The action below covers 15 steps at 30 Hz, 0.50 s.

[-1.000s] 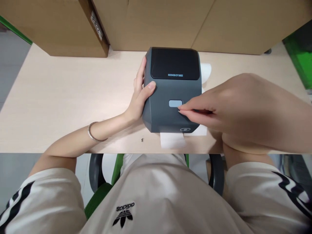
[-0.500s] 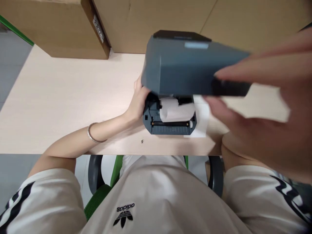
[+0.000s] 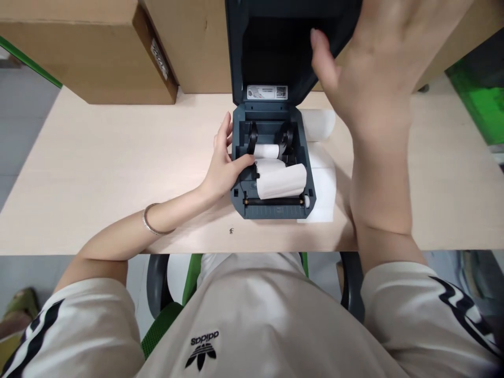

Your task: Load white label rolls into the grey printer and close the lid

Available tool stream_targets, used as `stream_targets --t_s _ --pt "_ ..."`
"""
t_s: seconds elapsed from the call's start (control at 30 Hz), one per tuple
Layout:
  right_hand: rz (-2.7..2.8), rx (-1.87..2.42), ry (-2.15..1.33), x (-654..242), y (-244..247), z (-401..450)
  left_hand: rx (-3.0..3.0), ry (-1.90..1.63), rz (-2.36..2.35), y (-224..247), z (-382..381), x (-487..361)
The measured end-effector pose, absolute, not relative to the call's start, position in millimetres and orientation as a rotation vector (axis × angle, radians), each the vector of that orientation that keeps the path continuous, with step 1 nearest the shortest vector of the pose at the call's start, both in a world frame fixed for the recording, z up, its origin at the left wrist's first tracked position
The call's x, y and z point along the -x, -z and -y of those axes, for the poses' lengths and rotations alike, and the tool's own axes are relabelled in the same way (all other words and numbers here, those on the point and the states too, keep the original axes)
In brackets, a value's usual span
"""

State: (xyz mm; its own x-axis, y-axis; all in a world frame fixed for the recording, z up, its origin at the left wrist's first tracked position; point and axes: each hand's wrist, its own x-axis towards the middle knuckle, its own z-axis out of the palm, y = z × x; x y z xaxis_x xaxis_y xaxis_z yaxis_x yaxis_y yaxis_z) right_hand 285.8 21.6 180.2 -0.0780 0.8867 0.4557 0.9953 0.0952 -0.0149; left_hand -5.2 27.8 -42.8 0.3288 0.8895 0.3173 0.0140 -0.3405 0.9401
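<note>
Head view, with the printer as the centre of the dial. The printer [image 3: 268,113] is standing on the table [image 3: 118,173], its lid [image 3: 275,47] rising open toward 12 o'clock and showing a dark hollow underside; a printed sticker [image 3: 267,92] is lying just above the hinge. The left hand [image 3: 224,168] is holding the side wall at 9 o'clock, the thumb crossing the rim and the fingers lying along the outside. The right hand [image 3: 378,68] is reaching up at 1 o'clock, its thumb overlapping the lid's underside; the fingers are passing beyond the upper edge, so how far they are closing cannot be told. Inside the body, two black discs are flanking a white core [image 3: 266,151], and a curling paper strip [image 3: 281,182] is lying in front of it, toward 6 o'clock. A black roller [image 3: 274,201] is spanning the front end. Beside the printer, a white paper roll [image 3: 318,125] is resting at 2 o'clock and a white sheet [image 3: 323,194] is lying at 4 o'clock. One cardboard box [image 3: 79,63] is standing at 10 o'clock. A silvery bracelet [image 3: 148,219] is encircling the left forearm.
</note>
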Motion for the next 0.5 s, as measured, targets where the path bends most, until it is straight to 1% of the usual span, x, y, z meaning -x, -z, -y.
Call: stream_targets --t_s 0.1,0.23,0.37,0.43,0.5 --pt "1.975 1.908 0.440 -287 -175 -31 -1.652 -1.139 -0.849 45 -25 7" --pt "1.996 1.866 0.531 -285 -169 -28 -1.652 -1.110 -0.875 46 -25 9" --pt "2.002 1.884 0.530 -267 -172 -21 -1.631 -1.102 -0.879 46 -26 9" --pt "2.144 1.828 0.478 -252 -174 -15 -1.619 -1.095 -0.882 45 -27 9" --pt "2.464 1.699 0.350 -238 -170 -8 -1.607 -1.093 -0.886 45 -27 8"
